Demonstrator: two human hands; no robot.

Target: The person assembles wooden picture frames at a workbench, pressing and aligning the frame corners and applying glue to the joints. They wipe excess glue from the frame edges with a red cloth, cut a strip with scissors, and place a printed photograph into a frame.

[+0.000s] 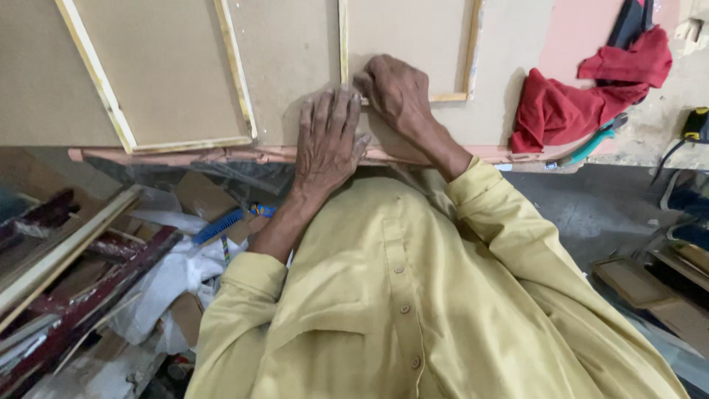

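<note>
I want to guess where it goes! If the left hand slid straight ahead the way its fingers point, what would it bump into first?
Probably the pale wooden strip just past the left hand; its fingertips look almost at the strip's lower end.

Matt, smooth brown fibreboard panels (295, 52) carry pale raw-wood strip frames (236, 70), and a soft red cloth (561, 111) lies at the surface's right edge.

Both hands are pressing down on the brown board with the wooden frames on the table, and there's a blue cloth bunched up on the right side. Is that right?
Not quite. The head view shows the cloth bunched on the right is red, not blue. The rest holds: the left hand and the right hand both press on the brown board with the wooden frames on the table.
</note>
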